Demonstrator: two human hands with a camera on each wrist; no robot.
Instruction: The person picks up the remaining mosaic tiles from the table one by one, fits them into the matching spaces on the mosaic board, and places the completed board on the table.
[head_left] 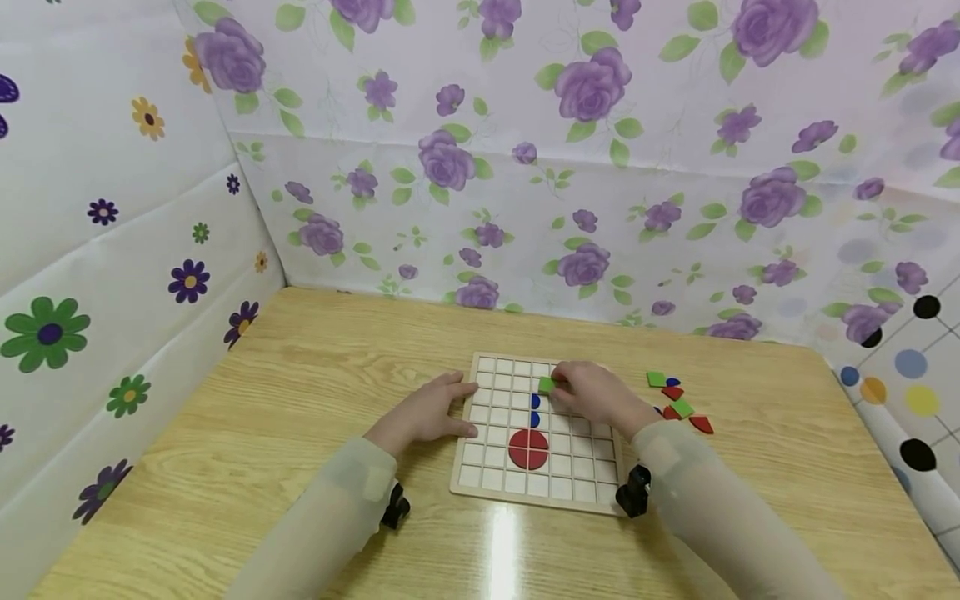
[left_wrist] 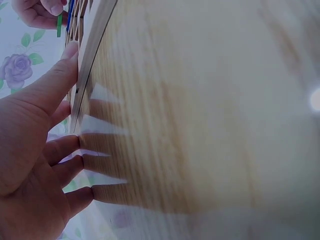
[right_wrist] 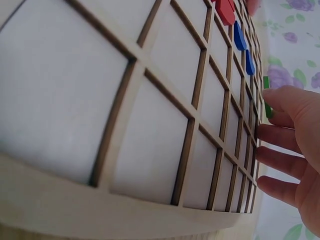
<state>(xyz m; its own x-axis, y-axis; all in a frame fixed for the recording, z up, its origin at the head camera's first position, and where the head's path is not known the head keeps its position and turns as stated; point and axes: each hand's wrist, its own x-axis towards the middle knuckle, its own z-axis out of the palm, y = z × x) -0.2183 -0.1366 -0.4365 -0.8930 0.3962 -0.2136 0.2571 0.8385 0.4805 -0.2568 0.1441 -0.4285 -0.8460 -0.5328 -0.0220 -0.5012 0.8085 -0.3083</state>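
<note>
A wooden grid board (head_left: 491, 502) with white square cells lies on the table. My right hand (head_left: 597, 393) pinches a green square tile (head_left: 546, 385) over the board's upper part; the right wrist view shows that green tile (right_wrist: 267, 97) between thumb and finger. Below it, two blue half-round pieces (head_left: 535, 410) sit in cells, one under the other. Red quarter-round pieces (head_left: 528, 450) form a circle lower on the board. My left hand (head_left: 429, 410) rests at the board's left edge, fingers spread, with thumb and fingertips touching the frame (left_wrist: 92, 47).
Right of the board lie loose pieces: green squares (head_left: 656, 379), red quarter-rounds (head_left: 702, 425) and a blue half-round (head_left: 673, 382). Flowered cloth (head_left: 480, 167) hangs behind the wooden table (head_left: 330, 350) and along its left side.
</note>
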